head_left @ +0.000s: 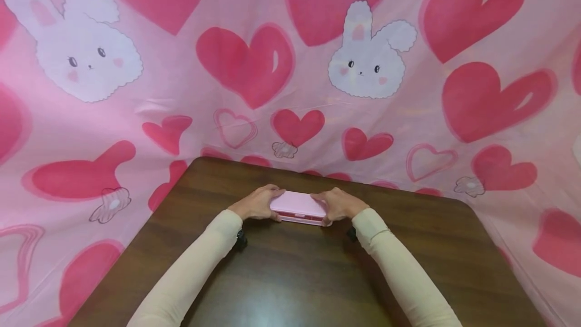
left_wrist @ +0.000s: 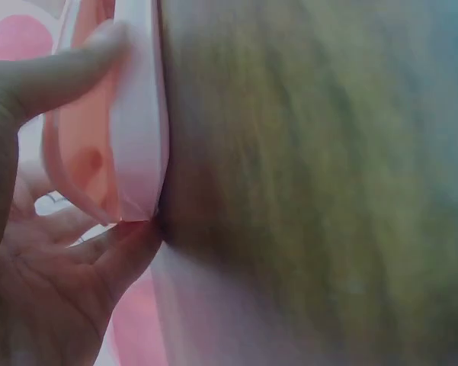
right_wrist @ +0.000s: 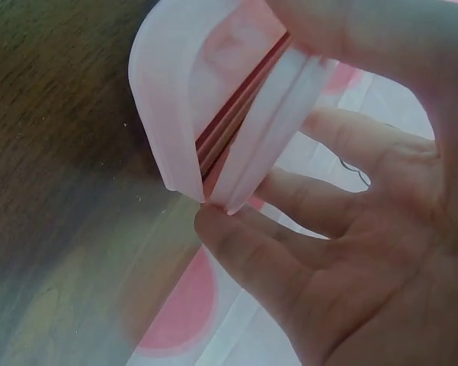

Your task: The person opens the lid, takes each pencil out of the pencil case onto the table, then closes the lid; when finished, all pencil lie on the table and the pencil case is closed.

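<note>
Near the far edge of the table lies a small pink case (head_left: 298, 203), its lid slightly raised and a red inside showing along the front gap. My left hand (head_left: 256, 203) grips its left end, with the thumb (left_wrist: 76, 70) at the gap and fingers behind the back edge in the left wrist view. The other end is held by my right hand (head_left: 340, 203). Close up in the right wrist view, dark red strips run inside the pink case (right_wrist: 161, 99), and fingertips touch its back edge. What else the case contains is hidden.
The brown wooden table (head_left: 281, 276) has rounded far corners. Behind and beside it hangs a pink cloth (head_left: 317, 102) printed with hearts and rabbits. Each wrist bears a small dark device, one by the left sleeve (head_left: 225, 226).
</note>
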`<control>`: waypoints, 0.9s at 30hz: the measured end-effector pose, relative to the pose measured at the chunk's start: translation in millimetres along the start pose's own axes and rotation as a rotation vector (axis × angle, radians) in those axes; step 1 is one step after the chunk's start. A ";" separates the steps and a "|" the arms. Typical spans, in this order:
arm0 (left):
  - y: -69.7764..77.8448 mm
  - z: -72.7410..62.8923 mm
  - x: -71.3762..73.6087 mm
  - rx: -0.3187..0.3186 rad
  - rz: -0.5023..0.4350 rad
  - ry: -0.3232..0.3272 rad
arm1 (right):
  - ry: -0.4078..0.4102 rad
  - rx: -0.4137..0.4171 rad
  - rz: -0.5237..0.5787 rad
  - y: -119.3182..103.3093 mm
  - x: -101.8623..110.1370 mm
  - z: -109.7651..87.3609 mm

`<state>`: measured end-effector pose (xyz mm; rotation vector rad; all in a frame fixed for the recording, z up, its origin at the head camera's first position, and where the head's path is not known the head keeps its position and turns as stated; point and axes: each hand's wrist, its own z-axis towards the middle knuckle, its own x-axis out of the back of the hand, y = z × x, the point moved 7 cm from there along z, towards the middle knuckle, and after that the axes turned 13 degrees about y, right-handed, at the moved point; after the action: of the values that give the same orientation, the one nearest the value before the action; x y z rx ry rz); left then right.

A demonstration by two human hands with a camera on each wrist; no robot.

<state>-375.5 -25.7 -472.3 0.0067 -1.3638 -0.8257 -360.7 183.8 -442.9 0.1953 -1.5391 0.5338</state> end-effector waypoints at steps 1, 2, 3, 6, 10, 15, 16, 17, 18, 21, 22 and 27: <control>-1.9 -0.6 0.7 0.011 -0.013 0.009 | 0.003 0.001 0.001 1.1 0.6 0.4; -3.8 -1.4 1.8 0.025 -0.022 0.017 | 0.008 0.006 0.003 2.0 1.9 0.8; -5.7 -2.2 2.7 0.042 -0.030 0.024 | 0.013 0.004 0.005 3.5 3.3 1.2; -10.8 -5.0 4.2 0.091 -0.028 0.040 | 0.026 0.003 0.016 6.9 8.2 2.1; -13.2 -9.8 5.1 0.145 -0.021 0.045 | 0.037 0.024 0.042 6.6 13.0 1.9; -14.5 -14.3 4.5 0.173 -0.033 0.045 | 0.034 0.043 0.059 8.0 17.4 2.1; -14.4 -14.6 4.5 0.173 -0.035 0.047 | 0.038 0.042 0.059 9.1 18.8 2.5; -14.4 -14.5 4.5 0.171 -0.034 0.047 | 0.046 0.047 0.062 9.8 20.5 3.1; -14.6 -14.3 4.5 0.171 -0.033 0.046 | 0.054 0.045 0.068 11.1 22.1 3.9; -14.7 -13.4 4.9 0.169 -0.041 0.048 | 0.073 0.037 0.096 14.4 27.2 5.5; -14.4 -12.9 5.2 0.167 -0.049 0.051 | 0.076 0.037 0.102 15.2 28.7 6.0; -14.2 -11.4 5.7 0.174 -0.083 0.056 | 0.069 0.019 0.133 18.5 35.2 6.8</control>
<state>-373.1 -44.1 -476.8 0.2218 -1.3855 -0.7680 -376.9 204.1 -412.1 0.0886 -1.4874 0.6535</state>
